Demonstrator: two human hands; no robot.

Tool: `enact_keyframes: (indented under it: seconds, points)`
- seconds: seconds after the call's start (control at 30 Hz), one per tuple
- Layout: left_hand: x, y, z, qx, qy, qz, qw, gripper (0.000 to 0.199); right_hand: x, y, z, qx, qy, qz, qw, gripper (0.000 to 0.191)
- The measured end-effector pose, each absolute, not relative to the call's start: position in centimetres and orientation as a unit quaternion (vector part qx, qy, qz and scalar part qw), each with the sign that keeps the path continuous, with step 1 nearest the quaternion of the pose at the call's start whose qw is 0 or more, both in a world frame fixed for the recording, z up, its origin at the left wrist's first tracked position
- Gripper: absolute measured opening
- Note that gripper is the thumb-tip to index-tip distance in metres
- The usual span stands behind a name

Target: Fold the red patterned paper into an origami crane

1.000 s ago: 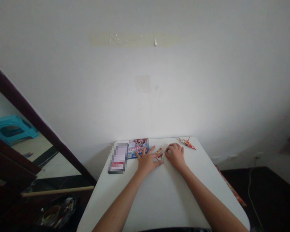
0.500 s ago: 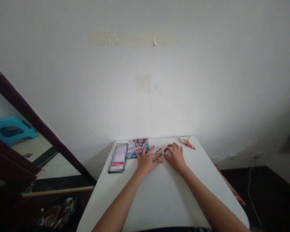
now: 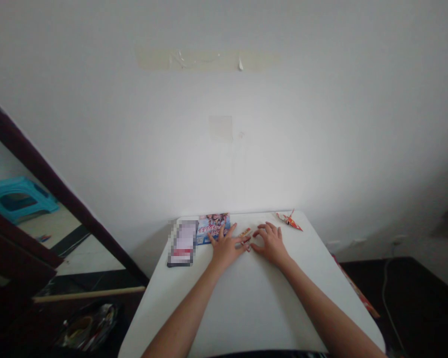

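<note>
A small folded piece of patterned paper (image 3: 245, 232) lies near the middle of the white table (image 3: 246, 303), partly hidden by fingers. My left hand (image 3: 226, 246) rests over its left side with the fingers spread; the fingertips touch the paper. Just right of it, my right hand (image 3: 272, 244) is curved, thumb and fingers apart, with nothing seen between them. A folded red and white paper shape (image 3: 290, 221) with pointed ends lies at the table's back right corner.
A blurred phone (image 3: 182, 242) lies at the back left, beside a colourful printed sheet (image 3: 213, 226). The wall (image 3: 224, 169) stands behind the table. On the left are a mirror with a blue stool (image 3: 22, 199) in it and a dark bag (image 3: 89, 325) on the floor.
My right thumb has moved slightly left, nearer the small folded paper. My left hand has barely shifted.
</note>
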State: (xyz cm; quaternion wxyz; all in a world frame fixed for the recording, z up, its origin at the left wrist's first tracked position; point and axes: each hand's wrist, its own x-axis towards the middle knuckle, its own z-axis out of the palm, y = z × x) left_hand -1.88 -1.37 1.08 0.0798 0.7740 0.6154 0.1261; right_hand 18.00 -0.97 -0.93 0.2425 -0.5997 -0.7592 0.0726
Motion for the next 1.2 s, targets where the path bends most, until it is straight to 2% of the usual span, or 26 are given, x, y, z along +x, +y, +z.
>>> enact_keyframes:
  seconds: [0.43,0.6,0.67,0.83,0.9,1.03,1.2]
  points:
    - [-1.9,-1.2,1.1,0.769,0.62,0.126,0.092,0.035,17.9,-1.2,-1.3,-0.59,-0.769,0.078,0.234,0.053]
    - [-1.9,-1.3,1.2,0.771,0.619,0.118,0.09,0.034,18.2,-1.1,-1.5,-0.582,-0.772,0.085,0.24,0.055]
    - [-1.9,-1.4,1.3,0.771,0.62,0.117,0.087,0.035,18.4,-0.8,-1.7,-0.578,-0.772,0.095,0.247,0.051]
    - [-1.9,-1.5,1.0,0.772,0.614,0.142,0.074,0.034,19.2,-0.2,-2.2,-0.561,-0.764,0.104,0.302,0.02]
    - [-2.0,-1.5,0.8,0.771,0.614,0.154,0.075,0.032,19.3,0.0,-2.3,-0.554,-0.761,0.106,0.321,0.013]
    - [-2.0,-1.4,0.7,0.768,0.615,0.16,0.08,0.032,19.2,-0.2,-2.1,-0.542,-0.767,0.113,0.325,0.011]
    - [-2.0,-1.4,0.7,0.765,0.62,0.151,0.082,0.033,18.8,-0.5,-1.7,-0.537,-0.784,0.117,0.29,0.01]
